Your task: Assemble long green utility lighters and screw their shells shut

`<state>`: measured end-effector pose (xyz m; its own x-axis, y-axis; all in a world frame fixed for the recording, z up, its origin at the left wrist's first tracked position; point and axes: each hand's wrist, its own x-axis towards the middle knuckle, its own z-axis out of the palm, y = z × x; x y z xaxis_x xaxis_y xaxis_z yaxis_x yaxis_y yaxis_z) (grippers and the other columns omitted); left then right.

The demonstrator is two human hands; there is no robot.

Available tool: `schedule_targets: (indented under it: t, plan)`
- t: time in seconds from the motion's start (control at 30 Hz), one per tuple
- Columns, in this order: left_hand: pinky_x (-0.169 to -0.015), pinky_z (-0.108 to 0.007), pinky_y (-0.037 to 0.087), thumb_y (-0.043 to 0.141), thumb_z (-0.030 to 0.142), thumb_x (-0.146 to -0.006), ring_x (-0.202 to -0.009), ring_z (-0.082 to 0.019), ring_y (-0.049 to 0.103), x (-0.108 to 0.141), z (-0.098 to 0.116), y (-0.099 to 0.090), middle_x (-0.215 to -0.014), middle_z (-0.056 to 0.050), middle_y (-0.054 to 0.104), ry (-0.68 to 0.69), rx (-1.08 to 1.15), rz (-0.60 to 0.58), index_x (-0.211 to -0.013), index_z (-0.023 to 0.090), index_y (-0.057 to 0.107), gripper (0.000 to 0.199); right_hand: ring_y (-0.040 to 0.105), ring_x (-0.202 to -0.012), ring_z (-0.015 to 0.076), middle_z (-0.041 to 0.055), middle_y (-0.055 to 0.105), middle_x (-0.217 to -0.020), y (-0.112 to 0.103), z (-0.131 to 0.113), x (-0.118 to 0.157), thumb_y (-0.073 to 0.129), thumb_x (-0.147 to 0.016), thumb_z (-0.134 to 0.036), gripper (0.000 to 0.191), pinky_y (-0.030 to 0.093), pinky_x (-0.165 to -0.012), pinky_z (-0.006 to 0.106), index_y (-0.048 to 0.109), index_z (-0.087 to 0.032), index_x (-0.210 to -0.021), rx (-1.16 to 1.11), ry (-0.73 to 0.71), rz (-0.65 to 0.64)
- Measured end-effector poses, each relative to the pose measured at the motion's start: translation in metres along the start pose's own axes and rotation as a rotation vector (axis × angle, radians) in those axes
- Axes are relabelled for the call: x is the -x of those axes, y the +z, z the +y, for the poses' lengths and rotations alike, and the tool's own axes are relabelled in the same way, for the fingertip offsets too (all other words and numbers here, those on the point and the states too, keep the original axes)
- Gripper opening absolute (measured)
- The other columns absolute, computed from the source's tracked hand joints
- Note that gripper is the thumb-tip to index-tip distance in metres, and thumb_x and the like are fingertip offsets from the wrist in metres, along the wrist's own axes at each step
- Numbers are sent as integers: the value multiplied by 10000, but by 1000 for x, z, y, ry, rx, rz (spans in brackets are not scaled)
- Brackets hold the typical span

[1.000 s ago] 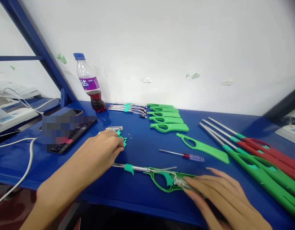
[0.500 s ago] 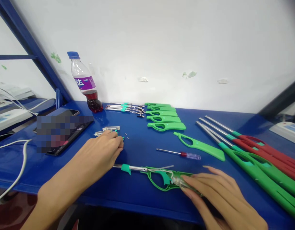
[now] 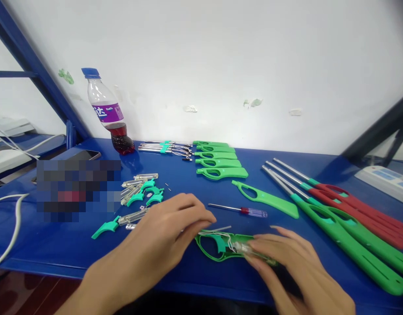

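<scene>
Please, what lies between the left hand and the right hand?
The open green handle, with a teal trigger, white wires and one end of a clear tank, lies there in the head view.

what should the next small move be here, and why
Probably the left hand should tuck the white wires into the open green shell: they look loose and bowed across it, that hand is close by, and the right hand has its grip on the clear tank at the shell, which could help steady it.
</scene>
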<state>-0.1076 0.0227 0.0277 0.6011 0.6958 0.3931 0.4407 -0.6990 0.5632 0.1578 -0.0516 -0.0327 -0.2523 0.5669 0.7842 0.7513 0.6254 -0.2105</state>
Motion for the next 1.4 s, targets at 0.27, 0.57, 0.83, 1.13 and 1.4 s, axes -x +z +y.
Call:
schedule_targets:
  t: [0.27,0.57,0.83,1.13,1.4]
  plan:
    - [-612,-171,487,672,100,-1014,-717,-94,727,-9,27,31,-886,76,830,-150,296,109,-958,257,805,213,733,-1017,193,44,790,-1043,-1,-3,3,711,-1003,-85,221,564,-1025,351,752,-193,-1192,-4,79,66]
    - [-540,-159,450,677,147,-993,-689,-91,670,-10,33,39,-879,26,781,-191,395,217,-900,253,820,201,700,-964,195,50,749,-1011,1,-6,3,761,-971,-92,240,580,-905,350,777,-192,-1188,12,113,104]
    - [-510,-200,466,662,149,-991,-579,-100,644,-7,32,49,-811,30,795,-199,434,210,-883,253,824,221,717,-863,173,38,766,-955,2,-8,-3,765,-933,-34,286,591,-854,353,790,-185,-1175,-34,76,125]
    - [-517,-198,483,646,132,-1000,-583,-90,621,-6,31,53,-872,20,778,-174,413,205,-903,242,794,209,707,-843,166,33,766,-930,0,-11,-4,773,-920,-15,282,588,-834,349,789,-173,-1154,-45,72,134]
    - [-480,-194,478,604,124,-1017,-528,-70,595,-5,32,54,-921,-4,737,-150,444,211,-924,219,772,214,713,-868,186,47,766,-943,0,-10,-2,780,-922,-37,286,600,-799,348,800,-179,-1169,-38,96,130]
